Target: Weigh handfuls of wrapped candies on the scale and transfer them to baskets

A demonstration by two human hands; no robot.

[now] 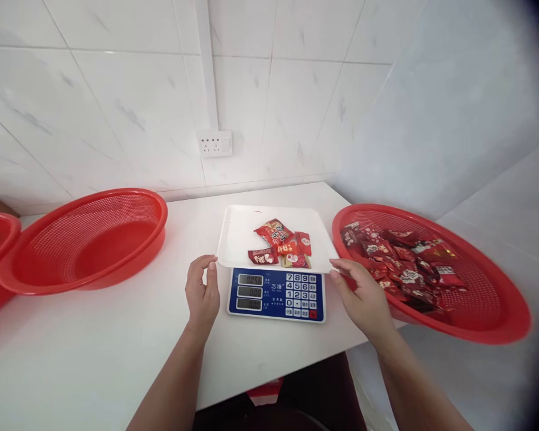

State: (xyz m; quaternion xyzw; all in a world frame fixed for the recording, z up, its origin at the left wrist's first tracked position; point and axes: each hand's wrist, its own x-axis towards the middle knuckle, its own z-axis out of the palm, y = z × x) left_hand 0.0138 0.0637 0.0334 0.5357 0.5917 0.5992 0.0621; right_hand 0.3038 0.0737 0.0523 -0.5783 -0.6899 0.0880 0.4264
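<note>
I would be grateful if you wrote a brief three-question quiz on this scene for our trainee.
1. Multiple choice: Where is the large pile of packets?
A) On the floor
B) In the basket to the right of the scale
C) In the basket just left of the scale

2. True or false: The left hand and the right hand are both at the near corners of the white tray.

3. Fill the gap: Seen from the person's side, the keypad is to the ____ of the number displays.

Key: 1. B; 2. True; 3. right
</note>
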